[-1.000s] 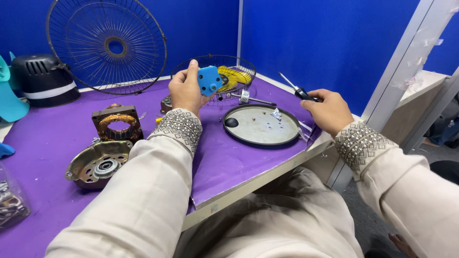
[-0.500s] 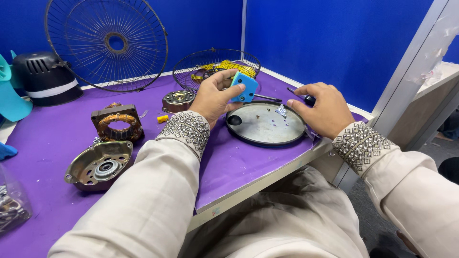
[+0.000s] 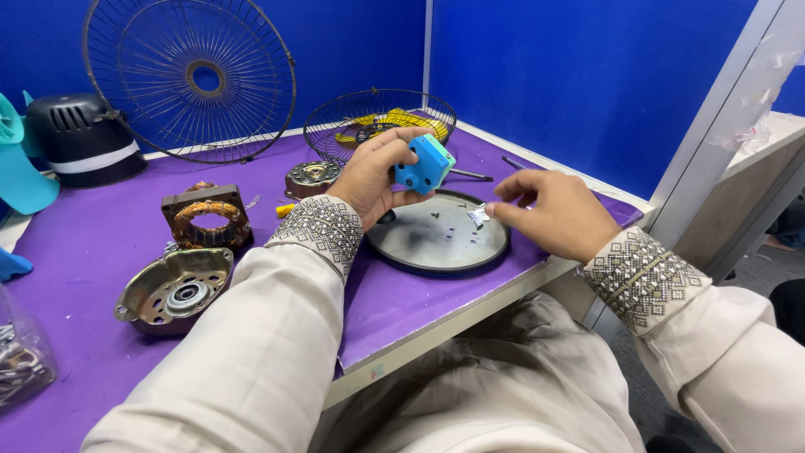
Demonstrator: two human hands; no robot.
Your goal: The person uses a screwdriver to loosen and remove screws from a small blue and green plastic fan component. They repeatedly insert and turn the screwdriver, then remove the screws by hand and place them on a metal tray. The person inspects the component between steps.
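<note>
My left hand (image 3: pixel 369 176) holds a small blue plastic housing (image 3: pixel 424 164) up above the far edge of a round grey metal plate (image 3: pixel 419 247). My right hand (image 3: pixel 558 214) hovers at the plate's right side. Its thumb and forefinger pinch a small silvery piece (image 3: pixel 480 215). Several tiny dark screws lie loose on the plate. A screwdriver (image 3: pixel 513 162) lies on the purple table behind my right hand.
A wire fan grille (image 3: pixel 189 80) leans on the blue wall, and a second grille (image 3: pixel 377 122) with yellow wires lies behind the hands. To the left are a copper-wound stator (image 3: pixel 205 214), a metal motor shell (image 3: pixel 172 289), a black motor cover (image 3: pixel 80 138) and a bag of hardware (image 3: pixel 21 361).
My left hand brought the blue housing from the back of the table to above the plate. My right hand let go of the screwdriver and now pinches a small silvery piece.
</note>
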